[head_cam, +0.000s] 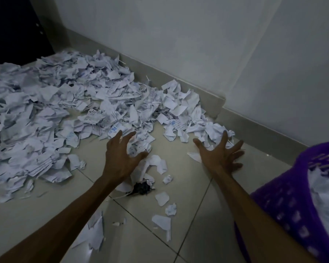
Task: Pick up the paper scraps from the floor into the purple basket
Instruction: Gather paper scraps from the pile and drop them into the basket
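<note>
Both hands out over the floor [226,215], fingers spread, holding nothing: left hand [120,158] at about 10 o'clock from frame centre, its grip apart and hooked over a loose clump of scraps; right hand [219,155] at about 2 o'clock, grip apart, fingers splayed near the pile's near edge. Looks like a two-handed scoop is being set up. The paper scraps [65,114] run from 9 o'clock round to 1 o'clock along the wall [198,44], with stragglers on the tiles at 6 o'clock. Purple basket [285,205] sits at 4 o'clock, just beside the right forearm, and already has paper in it. Risks: hands are well apart, so a scoop closing from here likely sheds light pieces through the gap between them and off the sides. Torn scraps are thin and flat, so the bottom layer may stay stuck to the tile and need a second pass. A dark clump [142,187] sits at 6 o'clock below the left hand; can't tell what it is, and it could get raked in with the paper. Carrying a loose armful right toward 4 o'clock will probably drop pieces en route, and the right elbow could knock the basket rim. Small bits at 6 o'clock are easy to miss in this dim light.
</note>
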